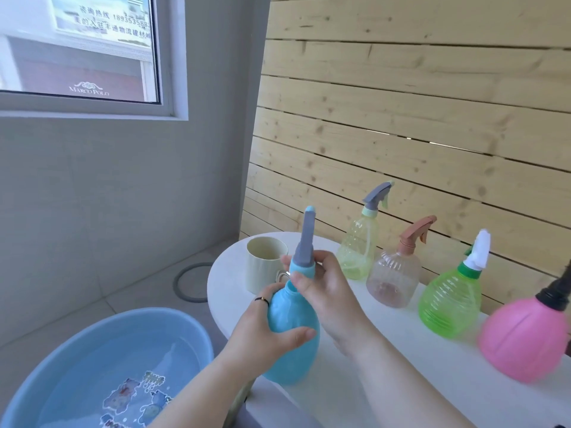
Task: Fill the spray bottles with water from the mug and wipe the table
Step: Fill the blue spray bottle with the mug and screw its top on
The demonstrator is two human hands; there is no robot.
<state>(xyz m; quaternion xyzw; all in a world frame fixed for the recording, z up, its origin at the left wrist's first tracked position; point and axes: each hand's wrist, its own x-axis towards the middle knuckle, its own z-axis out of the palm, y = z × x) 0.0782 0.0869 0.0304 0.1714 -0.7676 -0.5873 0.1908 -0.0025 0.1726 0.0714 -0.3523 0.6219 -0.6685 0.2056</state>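
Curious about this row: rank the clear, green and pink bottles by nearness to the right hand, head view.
1. Clear bottle, just right of the right hand.
2. Green bottle, farther right.
3. Pink bottle, at the right edge.

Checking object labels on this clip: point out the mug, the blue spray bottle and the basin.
mug [262, 273]: head view, on its side wall.
blue spray bottle [292, 364]: head view, on its lower body.
basin [145, 312]: head view, on its far rim.
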